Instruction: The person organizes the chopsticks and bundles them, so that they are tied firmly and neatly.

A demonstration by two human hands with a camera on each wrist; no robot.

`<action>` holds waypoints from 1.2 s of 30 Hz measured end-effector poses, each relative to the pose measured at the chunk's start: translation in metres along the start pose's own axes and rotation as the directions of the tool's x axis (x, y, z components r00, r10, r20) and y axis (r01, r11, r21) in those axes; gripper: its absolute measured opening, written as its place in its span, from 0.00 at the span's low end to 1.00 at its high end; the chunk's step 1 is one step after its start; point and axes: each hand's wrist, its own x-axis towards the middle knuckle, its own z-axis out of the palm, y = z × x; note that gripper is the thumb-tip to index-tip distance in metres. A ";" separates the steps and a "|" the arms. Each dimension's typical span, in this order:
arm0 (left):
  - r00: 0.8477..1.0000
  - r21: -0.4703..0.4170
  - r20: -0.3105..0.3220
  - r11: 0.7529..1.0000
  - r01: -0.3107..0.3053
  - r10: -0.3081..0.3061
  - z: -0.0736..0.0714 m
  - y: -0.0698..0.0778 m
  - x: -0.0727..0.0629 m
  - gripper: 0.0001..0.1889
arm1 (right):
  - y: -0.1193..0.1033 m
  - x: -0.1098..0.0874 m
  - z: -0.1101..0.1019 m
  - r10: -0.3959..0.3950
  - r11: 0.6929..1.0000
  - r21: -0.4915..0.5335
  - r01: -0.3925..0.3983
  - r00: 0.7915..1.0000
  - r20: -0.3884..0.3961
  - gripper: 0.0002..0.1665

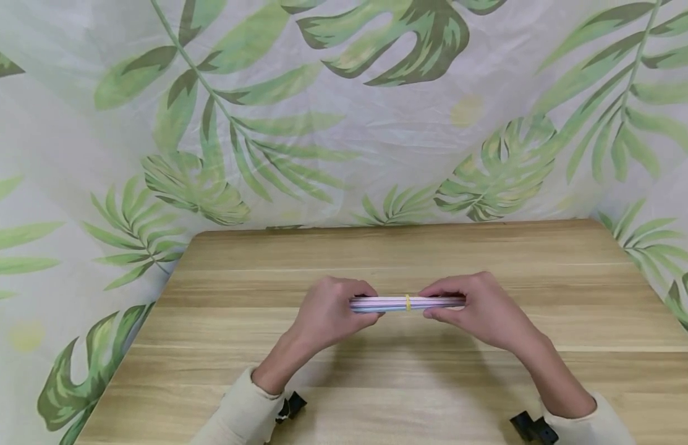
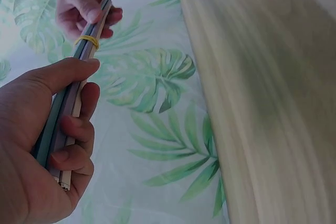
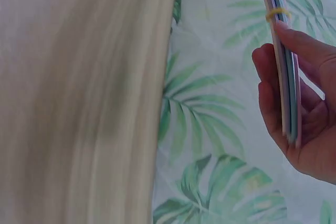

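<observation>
A bundle of slim, long pastel sticks (image 1: 390,303) in pink, white, lilac and blue-green is held level above the table. Around its middle runs a yellow rubber band (image 1: 408,302). My left hand (image 1: 324,312) grips the left end, and in the left wrist view its fingers curl under the sticks (image 2: 65,108) with the thumb along them. At the other end, my right hand (image 1: 491,315) holds the bundle between thumb and fingers. The right wrist view shows the thumb tip close to the band (image 3: 277,13). The hands hide parts of both ends.
A wood-grain table (image 1: 254,272) extends beneath both hands. Behind it and at its sides hangs a pale cloth (image 1: 388,142) with green leaf prints. Small black devices are at the wrists, by the light sleeves (image 1: 240,408).
</observation>
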 end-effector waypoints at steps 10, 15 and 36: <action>0.996 -0.026 0.078 0.999 0.035 -0.033 -0.014 -0.013 0.001 0.07 | 0.008 -0.003 -0.013 -0.001 1.000 0.008 0.001 1.000 -0.006 0.11; 0.985 -0.064 0.168 0.997 0.032 -0.021 -0.022 -0.018 0.000 0.10 | 0.011 -0.002 -0.012 -0.013 1.000 0.009 0.013 1.000 0.007 0.11; 0.973 -0.010 0.227 0.999 0.041 -0.037 -0.032 -0.035 0.000 0.10 | 0.027 0.000 -0.013 0.058 0.998 0.016 -0.059 0.998 0.019 0.12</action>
